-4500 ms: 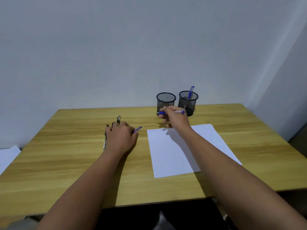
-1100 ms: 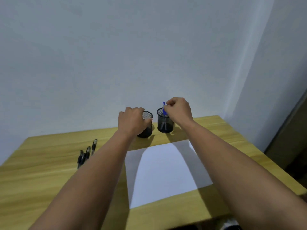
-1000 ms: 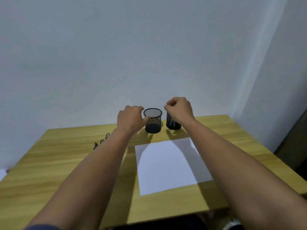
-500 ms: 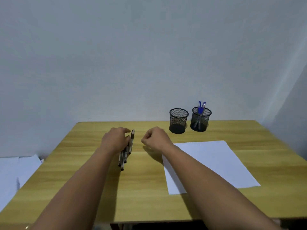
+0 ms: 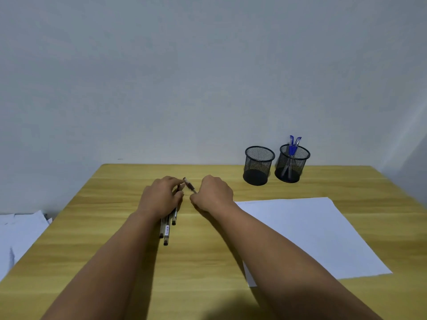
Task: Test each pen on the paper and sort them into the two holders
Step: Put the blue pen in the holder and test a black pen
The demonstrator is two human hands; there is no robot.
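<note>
My right hand (image 5: 213, 192) pinches one dark pen (image 5: 190, 186), left hand (image 5: 161, 199) curled over the remaining pens (image 5: 166, 229) beside it, paper (image 5: 307, 234) right of both, empty mesh holder (image 5: 258, 166) and blue-pen holder (image 5: 292, 163) beyond.

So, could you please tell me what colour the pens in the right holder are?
Blue caps, clear barrels: the pens in the right holder, seen from the head view.

Pens (image 5: 166, 229) lie left of the paper (image 5: 307, 234) — two holders (image 5: 258, 166) behind it.
</note>
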